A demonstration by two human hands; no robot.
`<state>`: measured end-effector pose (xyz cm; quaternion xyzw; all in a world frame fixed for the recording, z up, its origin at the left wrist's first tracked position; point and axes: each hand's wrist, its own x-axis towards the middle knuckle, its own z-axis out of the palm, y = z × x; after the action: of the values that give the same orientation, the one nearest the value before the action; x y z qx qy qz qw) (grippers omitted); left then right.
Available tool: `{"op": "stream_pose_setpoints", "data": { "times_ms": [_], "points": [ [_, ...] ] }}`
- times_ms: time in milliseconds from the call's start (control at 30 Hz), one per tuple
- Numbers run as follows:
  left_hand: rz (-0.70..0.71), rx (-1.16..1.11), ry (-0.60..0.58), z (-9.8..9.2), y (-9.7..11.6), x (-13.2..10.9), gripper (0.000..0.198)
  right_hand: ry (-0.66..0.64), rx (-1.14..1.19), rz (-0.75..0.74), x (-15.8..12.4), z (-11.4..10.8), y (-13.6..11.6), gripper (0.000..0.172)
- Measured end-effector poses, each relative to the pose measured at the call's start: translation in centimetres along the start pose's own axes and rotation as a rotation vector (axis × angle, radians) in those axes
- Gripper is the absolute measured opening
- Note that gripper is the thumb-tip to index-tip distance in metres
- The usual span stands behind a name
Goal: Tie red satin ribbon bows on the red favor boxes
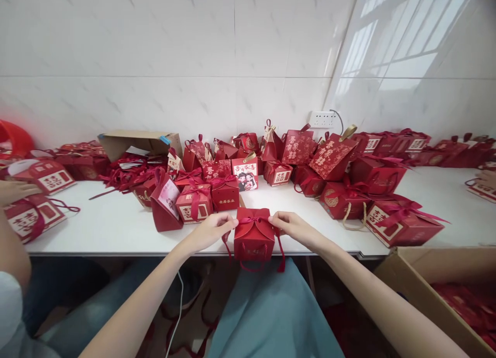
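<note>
A small red gift box point(253, 237) stands at the near edge of the white table point(116, 229), right in front of me. A red ribbon point(252, 221) crosses its top and its ends hang down both sides. My left hand point(211, 230) pinches the ribbon at the box's left top corner. My right hand point(294, 228) pinches it at the right top corner. Both hands are closed on the ribbon.
Many red gift boxes and bags point(333, 161) crowd the back of the table along the tiled wall. An open cardboard box point(139, 141) lies at the back left, another carton point(434, 285) stands low right. Another person's arm and hand point(13, 192) reach in at far left.
</note>
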<state>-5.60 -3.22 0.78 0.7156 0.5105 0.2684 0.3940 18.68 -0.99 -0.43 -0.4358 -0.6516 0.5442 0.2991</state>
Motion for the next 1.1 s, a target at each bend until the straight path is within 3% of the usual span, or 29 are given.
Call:
{"op": "stream_pose_setpoints", "data": {
  "times_ms": [100, 233, 433, 733, 967, 1100],
  "points": [
    [-0.047, -0.023, -0.064, -0.2, 0.2, -0.3, 0.035, -0.019, 0.114, 0.065, 0.1, 0.0, 0.0, 0.054],
    [-0.019, 0.024, 0.008, -0.5, 0.9, -0.8, 0.03, -0.129, 0.151, 0.133, 0.2, -0.5, -0.1, 0.05],
    [0.056, 0.051, 0.026, -1.3, 0.9, -0.5, 0.025, -0.185, 0.178, 0.066, 0.0, -1.1, -0.2, 0.048],
    [-0.097, -0.264, -0.023, -0.5, -1.0, 0.3, 0.038, -0.183, 0.274, 0.059, -0.4, -1.8, 0.2, 0.044],
    [-0.052, -0.297, -0.043, -0.4, -3.3, 0.4, 0.039, -0.211, 0.202, 0.074, -0.1, -2.4, 0.8, 0.045],
    [-0.056, -0.349, -0.011, -0.5, -3.4, 0.5, 0.035, -0.261, 0.107, 0.012, -0.4, -2.9, -0.5, 0.039]
  ]
}}
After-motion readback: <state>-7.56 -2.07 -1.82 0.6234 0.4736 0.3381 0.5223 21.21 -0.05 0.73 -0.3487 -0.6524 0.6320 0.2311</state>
